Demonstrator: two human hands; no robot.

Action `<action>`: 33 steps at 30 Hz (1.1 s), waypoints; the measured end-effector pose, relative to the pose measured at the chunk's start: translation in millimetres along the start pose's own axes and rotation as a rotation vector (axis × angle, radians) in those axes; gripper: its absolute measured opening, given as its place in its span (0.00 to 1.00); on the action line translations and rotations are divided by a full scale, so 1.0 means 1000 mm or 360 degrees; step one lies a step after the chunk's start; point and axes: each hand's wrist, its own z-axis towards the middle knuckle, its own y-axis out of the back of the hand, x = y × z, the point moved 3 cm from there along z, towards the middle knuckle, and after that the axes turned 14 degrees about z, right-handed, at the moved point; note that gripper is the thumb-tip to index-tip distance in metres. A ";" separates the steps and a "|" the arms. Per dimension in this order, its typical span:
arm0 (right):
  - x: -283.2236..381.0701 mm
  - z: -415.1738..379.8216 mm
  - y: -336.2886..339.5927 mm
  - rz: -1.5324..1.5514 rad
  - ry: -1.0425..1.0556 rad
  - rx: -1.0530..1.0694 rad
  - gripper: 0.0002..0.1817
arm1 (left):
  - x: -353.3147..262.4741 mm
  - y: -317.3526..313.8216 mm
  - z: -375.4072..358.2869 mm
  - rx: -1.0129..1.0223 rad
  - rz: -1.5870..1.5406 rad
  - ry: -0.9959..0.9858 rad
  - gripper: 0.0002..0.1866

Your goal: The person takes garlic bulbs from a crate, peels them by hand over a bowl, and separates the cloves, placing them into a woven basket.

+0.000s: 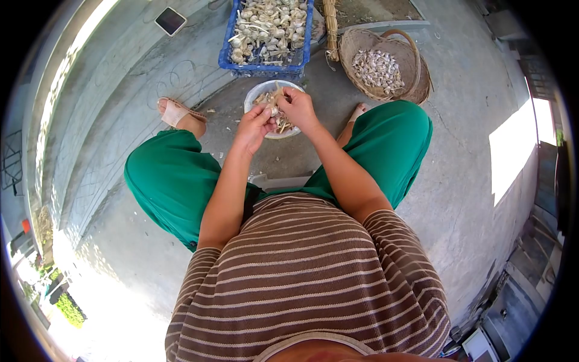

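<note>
Between my knees, over a white bowl, I hold a garlic bulb in both hands. My left hand grips the bulb from the left with its fingertips. From the right, my right hand pinches at the top of the same bulb, where a pale dry stalk sticks up. Bits of dry skin and stalk lie inside the bowl below my hands. My fingers partly cover the bulb.
A blue crate full of garlic bulbs stands beyond the bowl. To its right sits a wicker basket with a handle, holding loose garlic cloves. A straw bundle lies between them. A phone-like device rests at upper left.
</note>
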 end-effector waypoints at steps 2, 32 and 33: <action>-0.005 0.001 0.003 -0.0006 -0.0069 -0.0087 0.11 | 0.001 0.000 0.000 0.0024 -0.0060 0.0017 0.08; 0.029 -0.005 -0.005 0.0821 -0.0745 0.0491 0.13 | -0.012 0.003 0.004 -0.0490 0.0963 -0.0793 0.15; 0.029 -0.007 -0.006 0.0814 -0.0738 0.0458 0.12 | -0.014 0.002 0.001 -0.0606 0.1262 -0.0929 0.15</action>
